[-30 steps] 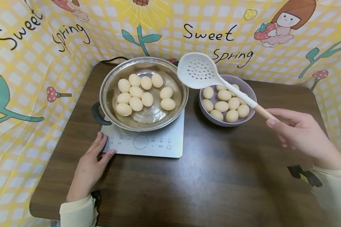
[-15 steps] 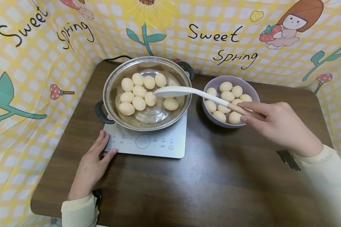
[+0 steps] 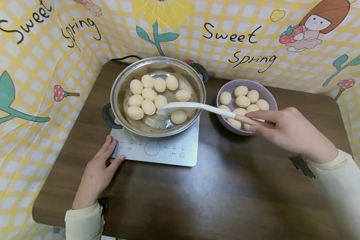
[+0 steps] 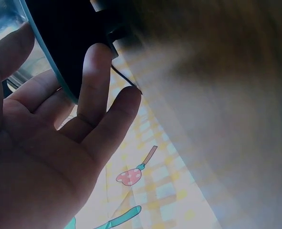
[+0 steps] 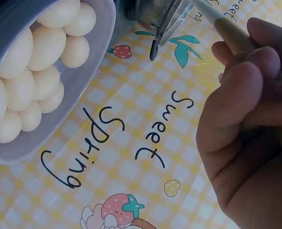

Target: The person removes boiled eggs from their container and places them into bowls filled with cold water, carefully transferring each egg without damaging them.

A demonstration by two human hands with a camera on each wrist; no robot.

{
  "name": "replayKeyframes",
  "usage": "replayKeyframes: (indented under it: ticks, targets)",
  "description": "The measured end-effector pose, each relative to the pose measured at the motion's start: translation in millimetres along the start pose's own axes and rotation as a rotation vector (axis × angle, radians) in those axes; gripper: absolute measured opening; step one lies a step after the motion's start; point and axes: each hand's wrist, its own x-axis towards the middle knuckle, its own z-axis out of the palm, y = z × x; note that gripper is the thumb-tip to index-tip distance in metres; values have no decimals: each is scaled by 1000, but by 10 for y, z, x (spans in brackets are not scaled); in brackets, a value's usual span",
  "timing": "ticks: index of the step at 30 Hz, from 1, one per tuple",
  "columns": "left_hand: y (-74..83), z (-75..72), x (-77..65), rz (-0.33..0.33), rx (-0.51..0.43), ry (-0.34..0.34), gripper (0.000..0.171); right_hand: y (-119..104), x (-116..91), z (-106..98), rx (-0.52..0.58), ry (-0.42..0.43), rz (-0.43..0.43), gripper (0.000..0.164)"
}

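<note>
From the head view, the right hand (image 3: 288, 131) grips the wooden handle of a white slotted spoon (image 3: 180, 107), whose head dips inside the steel pot (image 3: 120, 83) among eggs (image 3: 148, 106). The pot sits on an induction cooker (image 3: 156, 151); the left hand (image 3: 100, 168) rests flat, fingers straight, at its front left corner. A purple bowl (image 3: 268, 95) of eggs stands just right. The dark worktop (image 3: 198, 196) lies bare in front, walled by yellow cloth (image 3: 33, 83).

The left wrist view shows relaxed fingers (image 4: 90, 90) against the cooker's edge.

The right wrist view shows fingers (image 5: 245, 95) curled round the handle, the bowl beside.
</note>
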Motion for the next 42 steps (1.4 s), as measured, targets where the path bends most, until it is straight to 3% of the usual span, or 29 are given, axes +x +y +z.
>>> replayKeyframes:
  ticks: [6, 13, 20, 24, 28, 35, 42]
  targets:
    - [0, 0, 14, 4, 7, 1, 69, 1, -6, 9, 62, -56, 12, 29]
    - [-6, 2, 17, 12, 7, 1, 69, 3, -7, 31, 158, -93, -41, 34]
    - [-2, 2, 13, 10, 4, -2, 69, 7, -3, 42, 217, -125, -20, 33]
    - [4, -3, 6, 11, 2, -1, 68, 4, 23, 49, 255, -186, 31, 30]
    - [4, -3, 1, 22, 0, 7, 68, -18, 71, 62, 341, -299, 143, 23]
    - [-3, 4, -2, 32, 5, 19, 67, -55, 158, 110, 643, -467, 319, 15]
    - [0, 6, -1, 28, 7, 22, 67, -56, 214, 144, 800, -555, 378, 20]
